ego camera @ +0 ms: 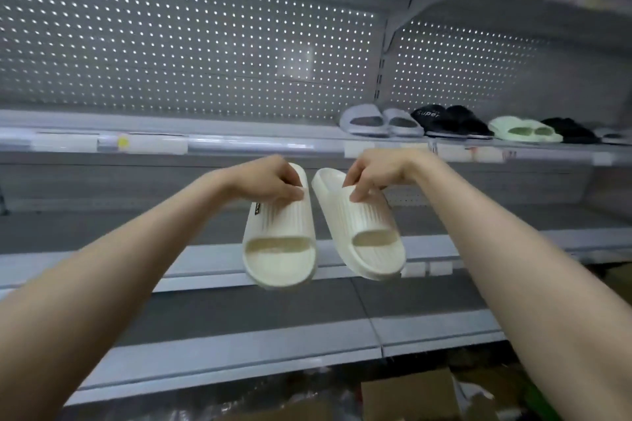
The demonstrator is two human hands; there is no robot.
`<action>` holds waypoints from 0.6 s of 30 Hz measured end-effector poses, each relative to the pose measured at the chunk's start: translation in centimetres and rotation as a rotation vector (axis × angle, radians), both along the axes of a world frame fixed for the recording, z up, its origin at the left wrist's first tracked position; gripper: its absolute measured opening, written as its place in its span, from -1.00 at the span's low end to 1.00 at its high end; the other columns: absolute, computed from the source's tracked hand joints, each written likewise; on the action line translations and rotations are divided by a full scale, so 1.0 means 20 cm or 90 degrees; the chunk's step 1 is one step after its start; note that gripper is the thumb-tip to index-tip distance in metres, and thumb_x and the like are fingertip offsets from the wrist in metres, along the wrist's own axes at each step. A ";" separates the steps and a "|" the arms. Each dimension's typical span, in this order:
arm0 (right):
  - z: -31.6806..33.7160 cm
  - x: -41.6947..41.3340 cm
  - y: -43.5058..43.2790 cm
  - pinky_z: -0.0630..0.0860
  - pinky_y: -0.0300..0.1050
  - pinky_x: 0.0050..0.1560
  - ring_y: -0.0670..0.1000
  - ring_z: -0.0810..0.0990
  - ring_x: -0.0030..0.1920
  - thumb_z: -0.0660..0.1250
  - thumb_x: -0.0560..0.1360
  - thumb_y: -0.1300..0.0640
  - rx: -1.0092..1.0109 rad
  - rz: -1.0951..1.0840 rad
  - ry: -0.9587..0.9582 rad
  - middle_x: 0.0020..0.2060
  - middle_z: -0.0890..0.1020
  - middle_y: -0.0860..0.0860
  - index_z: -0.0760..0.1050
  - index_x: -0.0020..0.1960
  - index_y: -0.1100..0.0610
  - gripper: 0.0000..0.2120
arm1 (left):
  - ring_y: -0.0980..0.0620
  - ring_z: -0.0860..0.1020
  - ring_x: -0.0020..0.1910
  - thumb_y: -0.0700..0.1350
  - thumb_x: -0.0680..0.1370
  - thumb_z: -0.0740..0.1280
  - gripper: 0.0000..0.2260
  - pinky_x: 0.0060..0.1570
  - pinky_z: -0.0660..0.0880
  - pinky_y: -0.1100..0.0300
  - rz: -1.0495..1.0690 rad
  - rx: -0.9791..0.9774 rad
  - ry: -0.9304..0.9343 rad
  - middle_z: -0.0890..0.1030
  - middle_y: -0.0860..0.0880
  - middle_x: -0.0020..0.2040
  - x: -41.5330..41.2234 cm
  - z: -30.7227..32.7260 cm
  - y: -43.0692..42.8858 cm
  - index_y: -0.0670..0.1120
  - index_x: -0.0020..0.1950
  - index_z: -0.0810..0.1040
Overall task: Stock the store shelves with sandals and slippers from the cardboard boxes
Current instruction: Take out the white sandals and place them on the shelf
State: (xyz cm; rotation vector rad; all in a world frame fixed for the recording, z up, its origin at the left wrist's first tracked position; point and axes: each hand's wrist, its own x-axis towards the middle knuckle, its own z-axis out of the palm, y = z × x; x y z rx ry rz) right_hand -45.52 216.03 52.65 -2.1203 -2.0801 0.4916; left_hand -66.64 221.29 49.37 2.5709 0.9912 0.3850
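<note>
The cream slides (pixel 278 243) look like smooth, matt moulded foam or rubber, with ribbed straps. The shelf (pixel 205 118) and its perforated back panel (pixel 171 44) are grey painted metal. At the shelf's right end, the black slippers (pixel 465 121) seem to be furry cloth. The cardboard box (pixel 410 396) is matt brown.

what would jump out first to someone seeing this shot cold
Two cream slippers dangle mid-frame, toe ends lowest: the left hand grips the left cream slipper, the right hand the right cream slipper. Behind them, a row of grey, black and green slippers sits on the shelf at upper right.
</note>
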 end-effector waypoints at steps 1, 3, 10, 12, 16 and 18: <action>0.06 0.02 0.01 0.48 -0.01 0.22 0.09 0.52 0.18 0.42 0.42 0.18 0.011 -0.004 0.001 0.15 0.58 0.05 0.57 0.15 0.11 -0.71 | 0.04 0.45 -0.22 -0.09 0.53 0.29 -0.81 -0.17 0.40 0.18 -0.001 0.015 -0.004 0.54 -0.03 -0.21 0.02 0.06 0.01 -0.20 -0.05 0.63; 0.18 0.06 0.02 0.48 -0.07 0.17 0.08 0.50 0.18 0.43 0.42 0.18 0.031 -0.005 -0.003 0.16 0.55 0.04 0.55 0.13 0.09 -0.72 | 0.05 0.47 -0.21 -0.09 0.54 0.30 -0.82 -0.13 0.40 0.18 -0.003 0.046 -0.012 0.56 -0.02 -0.20 0.07 0.18 0.03 -0.16 -0.06 0.64; 0.52 0.20 0.19 0.53 0.02 0.10 0.13 0.56 0.12 0.41 0.43 0.23 0.129 0.021 -0.023 0.09 0.60 0.05 0.57 0.11 0.11 -0.74 | 0.05 0.51 -0.15 -0.14 0.55 0.30 -0.84 -0.19 0.43 0.24 0.019 0.095 -0.086 0.61 -0.06 -0.10 0.23 0.51 0.15 -0.17 0.00 0.64; 0.59 0.24 0.28 0.51 -0.03 0.13 0.11 0.54 0.14 0.39 0.44 0.24 0.161 0.029 -0.015 0.11 0.59 0.05 0.57 0.15 0.14 -0.72 | 0.03 0.52 -0.09 -0.13 0.55 0.30 -0.83 -0.13 0.42 0.21 0.045 0.115 -0.101 0.63 -0.07 -0.03 0.28 0.57 0.22 -0.14 0.05 0.63; 0.62 0.31 0.49 0.47 -0.06 0.14 0.10 0.51 0.16 0.35 0.46 0.24 0.231 0.044 -0.001 0.16 0.56 0.07 0.55 0.20 0.16 -0.69 | -0.01 0.52 -0.05 -0.15 0.56 0.27 -0.80 -0.06 0.43 0.17 0.117 0.144 -0.125 0.62 -0.12 0.04 0.37 0.62 0.38 -0.19 0.10 0.61; 0.61 0.34 0.61 0.47 0.01 0.20 0.12 0.50 0.18 0.33 0.47 0.23 0.255 0.046 0.003 0.18 0.55 0.07 0.54 0.21 0.15 -0.69 | 0.00 0.50 -0.06 -0.16 0.57 0.26 -0.78 -0.13 0.39 0.23 0.151 0.154 -0.120 0.60 -0.11 0.03 0.41 0.61 0.46 -0.21 0.12 0.60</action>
